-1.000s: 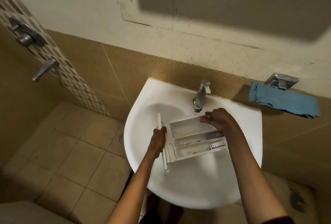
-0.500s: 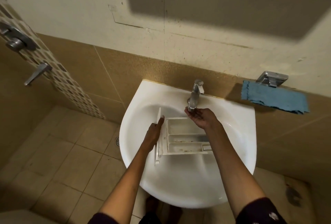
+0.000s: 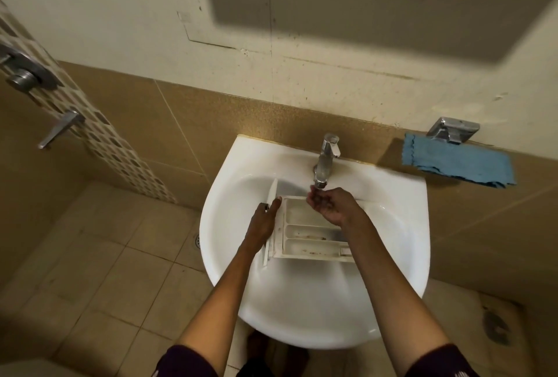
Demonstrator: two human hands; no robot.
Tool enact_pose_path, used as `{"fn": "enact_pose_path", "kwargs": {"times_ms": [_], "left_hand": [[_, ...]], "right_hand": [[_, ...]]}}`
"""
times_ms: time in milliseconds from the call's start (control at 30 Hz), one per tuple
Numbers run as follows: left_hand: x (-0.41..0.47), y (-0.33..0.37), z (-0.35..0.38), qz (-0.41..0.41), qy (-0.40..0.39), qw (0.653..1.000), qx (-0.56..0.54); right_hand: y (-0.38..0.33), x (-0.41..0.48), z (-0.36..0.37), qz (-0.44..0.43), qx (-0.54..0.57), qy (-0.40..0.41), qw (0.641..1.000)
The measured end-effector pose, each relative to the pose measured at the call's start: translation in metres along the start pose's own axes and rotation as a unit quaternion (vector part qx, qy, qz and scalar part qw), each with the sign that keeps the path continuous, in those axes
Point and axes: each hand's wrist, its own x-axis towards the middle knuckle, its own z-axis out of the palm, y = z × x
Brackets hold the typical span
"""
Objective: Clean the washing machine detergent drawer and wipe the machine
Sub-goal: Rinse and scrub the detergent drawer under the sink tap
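The detergent drawer (image 3: 308,241) lies in the sink (image 3: 404,225) under the tap (image 3: 324,162), the left hand (image 3: 262,221) with its grip closed on the front panel and the right hand (image 3: 332,204) cupped and empty below the spout. Brown residue specks the compartments, so rinsing looks barely begun and the machine wipe is not yet done.

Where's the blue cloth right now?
Head view, right side: the blue cloth hangs on the tiled wall under a metal holder, right of the tap.

**Colour rundown, bathroom edition**

White sink (image 3: 392,256), white detergent drawer (image 3: 305,219) with brown specks in the compartments. Blue cloth (image 3: 453,162), shiny silver tap (image 3: 324,162). Speckled tan wall tiles (image 3: 241,117), brown-and-cream mosaic strip (image 3: 120,153), plain beige floor (image 3: 90,271).
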Motion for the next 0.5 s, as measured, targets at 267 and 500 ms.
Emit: {"fn": "enact_pose_path", "kwargs": {"times_ms": [267, 500], "left_hand": [[0.001, -0.001, 0.003, -0.001, 0.009, 1.000, 0.015], [0.003, -0.002, 0.006, 0.006, 0.024, 1.000, 0.009]], "right_hand": [[0.049, -0.032, -0.015, -0.112, -0.801, 0.069, 0.584], [0.079, -0.033, -0.007, -0.178, -0.792, 0.012, 0.584]]}}
